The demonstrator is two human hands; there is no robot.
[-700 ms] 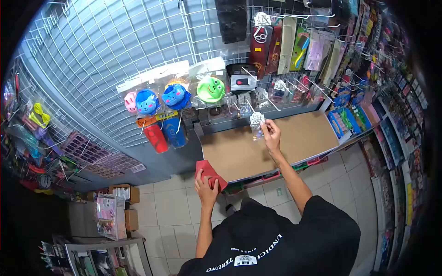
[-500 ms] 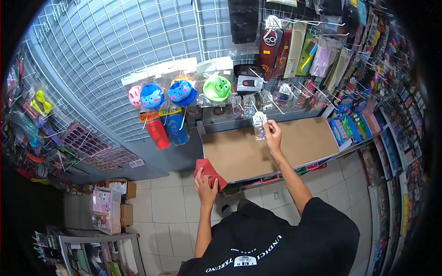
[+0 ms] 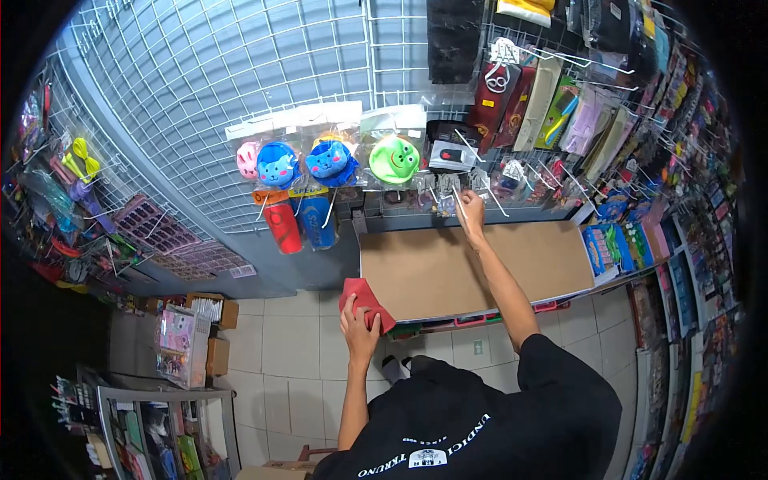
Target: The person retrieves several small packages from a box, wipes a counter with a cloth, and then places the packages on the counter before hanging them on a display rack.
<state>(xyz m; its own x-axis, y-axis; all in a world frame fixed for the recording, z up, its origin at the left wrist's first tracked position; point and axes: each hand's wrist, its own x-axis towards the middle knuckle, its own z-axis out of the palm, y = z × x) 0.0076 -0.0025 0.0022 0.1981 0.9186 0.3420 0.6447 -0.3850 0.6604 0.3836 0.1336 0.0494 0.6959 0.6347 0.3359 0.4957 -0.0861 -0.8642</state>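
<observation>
My left hand (image 3: pixel 360 324) is closed around a folded red cloth (image 3: pixel 357 293) at the front left corner of a brown-topped shelf (image 3: pixel 448 272). My right hand (image 3: pixel 473 214) is raised over the back of the shelf, its fingers pinched at the edge of a small clear packet with a white tag (image 3: pixel 448 190). That packet is at a wire hook in a row of similar packets. Fingertips and hook overlap, so the exact hold is partly hidden.
Cartoon pouches, including a green smiling one (image 3: pixel 394 161), hang to the left above a red packaged item (image 3: pixel 282 227) and a blue one (image 3: pixel 318 221). Long metal hooks (image 3: pixel 494 202) jut out nearby. Blue boxes (image 3: pixel 602 248) stand at the shelf's right end.
My right hand has moved up and back with the small packet, from over the shelf top to the hooks. The left hand stays on the red cloth. The view has shifted slightly.
</observation>
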